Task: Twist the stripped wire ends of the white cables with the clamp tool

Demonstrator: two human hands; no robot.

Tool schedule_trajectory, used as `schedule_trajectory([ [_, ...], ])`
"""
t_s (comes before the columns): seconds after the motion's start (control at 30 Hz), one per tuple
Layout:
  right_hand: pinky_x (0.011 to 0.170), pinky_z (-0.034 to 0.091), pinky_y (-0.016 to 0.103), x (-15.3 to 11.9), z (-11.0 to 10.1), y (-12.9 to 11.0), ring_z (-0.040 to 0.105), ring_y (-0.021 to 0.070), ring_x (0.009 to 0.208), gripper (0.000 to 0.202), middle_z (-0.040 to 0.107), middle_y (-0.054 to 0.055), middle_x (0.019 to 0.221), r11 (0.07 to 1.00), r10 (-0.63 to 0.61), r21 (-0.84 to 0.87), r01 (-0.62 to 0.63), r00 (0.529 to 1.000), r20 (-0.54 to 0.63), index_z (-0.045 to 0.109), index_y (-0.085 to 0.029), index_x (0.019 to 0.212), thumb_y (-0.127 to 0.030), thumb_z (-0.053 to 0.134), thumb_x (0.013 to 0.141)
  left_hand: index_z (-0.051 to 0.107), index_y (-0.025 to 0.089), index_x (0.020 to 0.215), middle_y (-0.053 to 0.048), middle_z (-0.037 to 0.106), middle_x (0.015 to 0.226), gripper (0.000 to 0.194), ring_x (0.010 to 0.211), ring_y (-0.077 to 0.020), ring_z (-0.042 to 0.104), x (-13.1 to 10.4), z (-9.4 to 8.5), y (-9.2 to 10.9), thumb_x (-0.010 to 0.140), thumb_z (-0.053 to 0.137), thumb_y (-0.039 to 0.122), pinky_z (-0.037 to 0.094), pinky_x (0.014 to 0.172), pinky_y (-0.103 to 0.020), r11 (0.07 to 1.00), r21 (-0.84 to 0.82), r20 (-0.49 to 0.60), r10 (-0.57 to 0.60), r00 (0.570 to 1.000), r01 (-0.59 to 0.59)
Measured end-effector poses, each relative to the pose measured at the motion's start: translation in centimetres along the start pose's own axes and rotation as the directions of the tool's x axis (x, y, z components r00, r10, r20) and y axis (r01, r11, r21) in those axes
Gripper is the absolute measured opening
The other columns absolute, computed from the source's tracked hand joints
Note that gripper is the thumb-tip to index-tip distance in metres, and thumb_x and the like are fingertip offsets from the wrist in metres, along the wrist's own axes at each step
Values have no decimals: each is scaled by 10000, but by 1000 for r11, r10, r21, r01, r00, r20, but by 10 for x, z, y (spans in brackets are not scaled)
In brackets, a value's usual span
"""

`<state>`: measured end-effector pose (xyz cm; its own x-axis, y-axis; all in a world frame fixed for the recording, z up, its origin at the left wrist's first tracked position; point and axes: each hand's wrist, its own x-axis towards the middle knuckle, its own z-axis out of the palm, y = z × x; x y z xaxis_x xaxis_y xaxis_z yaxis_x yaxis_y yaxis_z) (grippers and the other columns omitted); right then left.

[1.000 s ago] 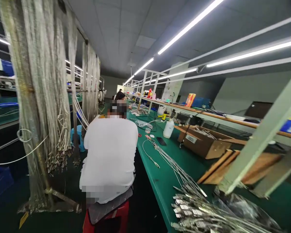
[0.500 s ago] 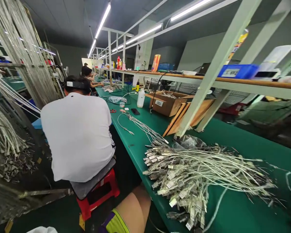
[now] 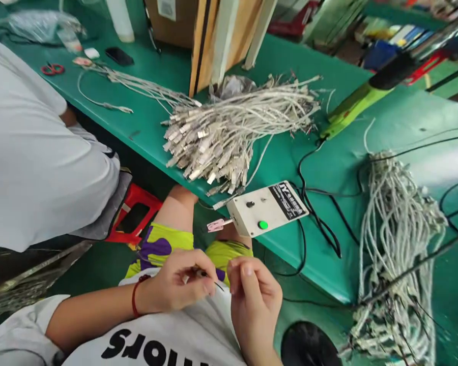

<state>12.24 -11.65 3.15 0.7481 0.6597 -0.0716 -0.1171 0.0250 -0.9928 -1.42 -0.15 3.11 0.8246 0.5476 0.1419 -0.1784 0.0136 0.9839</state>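
My left hand (image 3: 177, 280), with a red band at its wrist, is closed in front of my shirt. Its thumb and fingers pinch a thin dark wire-like piece (image 3: 219, 286) whose tip sticks out towards the right; the rest is hidden. Just beside it, my right hand (image 3: 255, 300) is curled, thumb pressed to the fingers; anything inside is hidden. Beyond the hands, a white control box (image 3: 269, 208) with a green button and a pinkish-tipped plug lies at the bench edge. A heap of white USB cables (image 3: 229, 132) is behind the box.
On the green bench (image 3: 320, 264), another bundle of white cables (image 3: 400, 244) lies at right, with black cords nearby. A green-and-black handheld tool (image 3: 361, 104) stands behind. Red scissors (image 3: 52, 69) and a phone (image 3: 119, 56) lie far left. A person in white (image 3: 41, 152) sits at left.
The view has swung down and to the right. Both my hands, the control box, the green tool and the right cable bundle have come into sight.
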Motion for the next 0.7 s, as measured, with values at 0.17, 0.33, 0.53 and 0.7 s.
schedule_trajectory([
  [0.17,548,465,241,-1,-2,-6,548,125,548,236,631,-21,629,999,-44,-3,44,998,51,854,-249,991,-427,729,1081,741,179,998,-59,789,766,181,605,-135,661,-6,4,-8,1085,734,337,445,531,-209,999,-8,-142,41,989,-42],
  [0.33,581,522,239,-3,5,-12,612,125,590,40,728,-14,710,994,-99,-17,104,977,191,861,-284,1036,-276,846,999,722,194,977,3,733,746,73,547,-86,557,0,5,-4,1043,742,215,414,497,-164,990,112,-175,111,978,-92],
  [0.53,615,556,249,4,15,-11,642,127,623,63,776,5,781,999,-43,-1,44,975,220,867,-279,1031,-235,849,991,712,190,971,25,680,720,60,539,-77,535,-3,0,-6,1023,741,181,428,501,-150,971,227,-238,128,963,-73],
  [0.7,522,459,211,4,19,-4,552,90,529,26,717,-28,663,1000,16,13,-20,978,210,886,-289,990,-271,869,984,701,197,993,24,665,732,48,530,-82,524,-7,-2,-13,1019,742,195,427,497,-169,979,199,-290,94,952,-36],
])
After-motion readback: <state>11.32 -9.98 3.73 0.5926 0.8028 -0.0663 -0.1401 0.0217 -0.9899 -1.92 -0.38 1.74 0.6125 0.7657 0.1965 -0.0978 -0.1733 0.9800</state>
